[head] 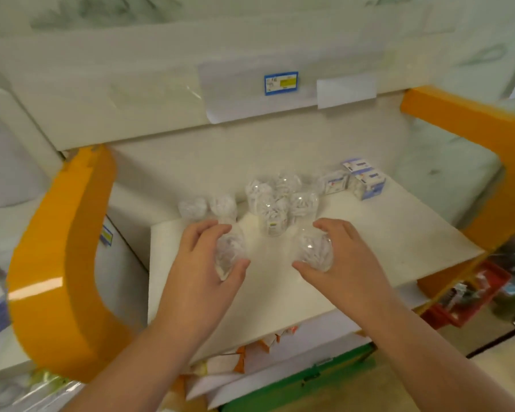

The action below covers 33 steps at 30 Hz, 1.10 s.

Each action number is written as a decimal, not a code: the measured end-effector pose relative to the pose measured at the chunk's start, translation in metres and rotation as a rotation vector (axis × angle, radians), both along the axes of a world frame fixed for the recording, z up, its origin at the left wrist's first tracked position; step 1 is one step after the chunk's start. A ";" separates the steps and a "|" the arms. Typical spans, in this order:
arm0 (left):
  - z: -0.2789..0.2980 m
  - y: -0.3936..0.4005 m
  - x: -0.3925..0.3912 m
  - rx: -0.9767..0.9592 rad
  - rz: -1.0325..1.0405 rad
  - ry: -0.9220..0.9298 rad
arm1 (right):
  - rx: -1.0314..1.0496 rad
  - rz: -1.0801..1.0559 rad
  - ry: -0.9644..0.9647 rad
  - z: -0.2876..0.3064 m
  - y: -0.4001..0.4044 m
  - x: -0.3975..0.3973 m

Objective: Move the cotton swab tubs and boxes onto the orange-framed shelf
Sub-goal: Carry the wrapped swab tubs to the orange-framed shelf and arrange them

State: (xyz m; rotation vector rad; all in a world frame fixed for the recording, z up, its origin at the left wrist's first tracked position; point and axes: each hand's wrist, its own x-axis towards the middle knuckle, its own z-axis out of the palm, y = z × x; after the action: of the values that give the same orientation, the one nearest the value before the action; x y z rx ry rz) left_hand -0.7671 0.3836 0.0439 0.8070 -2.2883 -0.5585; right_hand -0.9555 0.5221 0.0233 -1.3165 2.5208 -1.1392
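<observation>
Roughly eight tubs point(272, 214), three boxes point(366, 181)

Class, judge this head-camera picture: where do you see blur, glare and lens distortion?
Head view: motion blur smears the blue-edged price label and clear plastic cotton swab tubs; glare streaks the glossy orange shelf frame; wide-angle distortion bows that frame and the white shelf board.

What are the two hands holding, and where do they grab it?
Each hand holds one clear cotton swab tub. The left hand grips the left tub round its sides; the right hand grips the right tub the same way.
</observation>
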 end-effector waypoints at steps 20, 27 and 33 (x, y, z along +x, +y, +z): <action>-0.072 -0.081 -0.048 0.157 0.293 0.011 | 0.006 0.298 0.097 -0.039 -0.073 -0.059; -0.077 -0.099 -0.051 0.168 0.295 0.075 | 0.041 0.326 0.106 -0.033 -0.075 -0.063; -0.069 -0.092 -0.047 0.137 0.349 0.015 | 0.026 0.339 0.157 -0.019 -0.063 -0.066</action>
State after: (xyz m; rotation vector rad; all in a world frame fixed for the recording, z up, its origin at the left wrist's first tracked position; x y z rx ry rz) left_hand -0.8136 0.2919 -0.0250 1.2329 -2.0468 -0.5594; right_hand -1.0216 0.4588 0.0043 -1.8017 2.2742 -0.9613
